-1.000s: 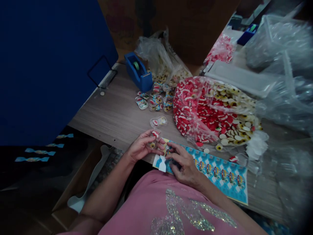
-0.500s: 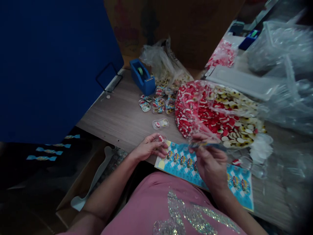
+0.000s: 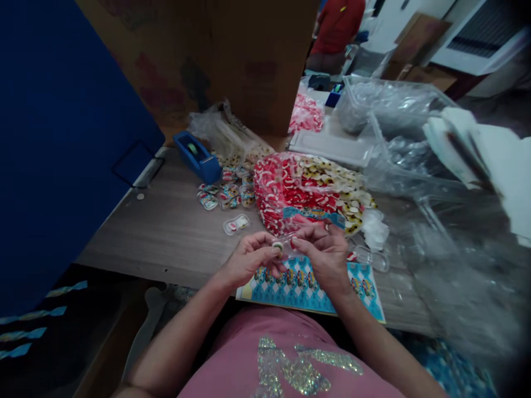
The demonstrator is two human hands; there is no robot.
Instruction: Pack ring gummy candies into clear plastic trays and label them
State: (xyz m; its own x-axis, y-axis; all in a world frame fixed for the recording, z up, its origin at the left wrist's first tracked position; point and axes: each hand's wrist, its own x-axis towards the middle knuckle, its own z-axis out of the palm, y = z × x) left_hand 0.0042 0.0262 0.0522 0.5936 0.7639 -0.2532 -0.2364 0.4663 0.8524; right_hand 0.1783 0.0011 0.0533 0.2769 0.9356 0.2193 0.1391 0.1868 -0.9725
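In front of me, my left hand [image 3: 253,258] pinches one end of a small clear plastic case [image 3: 286,246] with a round white piece in it. My right hand [image 3: 326,254] grips the other end, where a red piece shows under the fingertips. A blue printed label strip [image 3: 313,214] sticks out above the right fingers; whether they hold it or it clings to them I cannot tell. Below both hands lies a sheet of blue labels [image 3: 286,290]. Another clear case [image 3: 236,224] with pieces inside rests on the table, left of the hands.
A bag of red-and-white and yellowish pieces [image 3: 307,182] lies just beyond my hands. Several labelled cases [image 3: 230,194] are grouped near a blue tape dispenser [image 3: 197,157]. White plastic pieces [image 3: 375,229] and clear bins [image 3: 398,102] stand right. A person in red [image 3: 338,27] is behind.
My right hand has moved left to meet the case, and both hands now hold it. The label strip has shifted beyond the right fingers. My view has swung right.
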